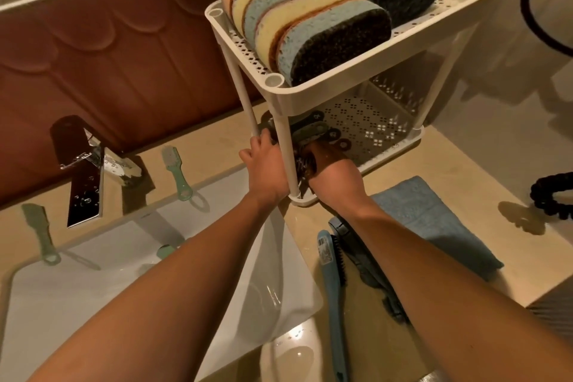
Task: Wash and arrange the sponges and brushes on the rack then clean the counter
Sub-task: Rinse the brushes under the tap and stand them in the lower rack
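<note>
A white two-tier rack (pixel 347 84) stands on the counter. Several sponges (pixel 297 15) stand on edge in its top tray. Brushes with dark and green handles (pixel 322 130) lie on the lower tray. My left hand (pixel 266 164) reaches into the lower tier beside the front leg, fingers on a brush end there. My right hand (pixel 331 170) grips a brush with dark bristles (pixel 305 161) at the lower tray's edge. Two green brushes (pixel 175 170) (pixel 40 229) lie on the counter behind the sink. A blue brush (pixel 331 282) and a dark one (pixel 369 270) lie right of the sink.
The white sink (pixel 155 273) sits at lower left under a chrome tap (pixel 90 164). A blue cloth (pixel 434 220) lies on the beige counter (pixel 465 164) right of the rack. A black coiled cord (pixel 555 195) is at the far right. A brown wall panel runs behind.
</note>
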Demonstrator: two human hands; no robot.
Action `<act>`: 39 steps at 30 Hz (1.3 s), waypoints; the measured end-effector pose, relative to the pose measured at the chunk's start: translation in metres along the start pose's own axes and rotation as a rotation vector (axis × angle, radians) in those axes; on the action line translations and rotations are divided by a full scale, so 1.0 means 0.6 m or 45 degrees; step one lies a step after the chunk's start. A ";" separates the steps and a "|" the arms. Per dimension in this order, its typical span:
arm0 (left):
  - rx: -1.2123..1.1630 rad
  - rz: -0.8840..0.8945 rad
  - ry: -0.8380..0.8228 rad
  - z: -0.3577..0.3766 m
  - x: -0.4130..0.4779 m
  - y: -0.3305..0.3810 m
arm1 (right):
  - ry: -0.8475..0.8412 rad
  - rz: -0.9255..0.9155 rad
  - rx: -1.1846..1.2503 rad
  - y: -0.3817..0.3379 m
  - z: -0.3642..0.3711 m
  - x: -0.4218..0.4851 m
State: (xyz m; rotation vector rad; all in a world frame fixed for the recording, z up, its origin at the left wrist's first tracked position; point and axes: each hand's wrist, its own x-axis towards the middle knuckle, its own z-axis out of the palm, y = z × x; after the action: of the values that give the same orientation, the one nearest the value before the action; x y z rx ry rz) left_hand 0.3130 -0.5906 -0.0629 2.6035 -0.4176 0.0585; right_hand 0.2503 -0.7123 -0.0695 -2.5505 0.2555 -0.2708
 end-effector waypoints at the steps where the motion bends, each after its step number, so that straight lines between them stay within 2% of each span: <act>1: -0.011 0.014 0.013 0.000 0.000 0.000 | 0.006 -0.008 0.007 0.000 0.001 0.000; 9: -0.076 0.029 0.057 0.004 0.000 -0.001 | -0.017 -0.056 -0.004 0.007 0.003 0.003; 17: -0.050 0.058 -0.029 -0.006 0.005 -0.004 | -0.030 -0.087 -0.013 -0.003 -0.010 -0.003; 21: 0.014 0.150 -0.011 -0.036 -0.005 -0.006 | -0.066 -0.106 -0.243 -0.012 -0.028 -0.019; 24: 0.078 0.224 0.002 -0.062 -0.042 -0.022 | 0.037 -0.132 -0.416 -0.019 -0.037 -0.056; 27: 0.149 0.250 -0.009 -0.090 -0.094 -0.039 | 0.124 -0.119 -0.381 -0.030 -0.057 -0.094; 30: 0.266 0.262 -0.073 -0.126 -0.157 -0.059 | 0.066 -0.160 -0.391 -0.051 -0.074 -0.137; 39: 0.426 0.202 -0.077 -0.203 -0.281 -0.126 | -0.061 -0.382 -0.332 -0.176 -0.046 -0.232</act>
State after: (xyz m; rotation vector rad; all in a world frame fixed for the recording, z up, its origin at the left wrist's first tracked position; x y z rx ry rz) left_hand 0.1798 -0.4217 -0.0119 2.8994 -0.6883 0.1123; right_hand 0.1230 -0.6063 -0.0080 -2.8477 -0.1216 -0.3050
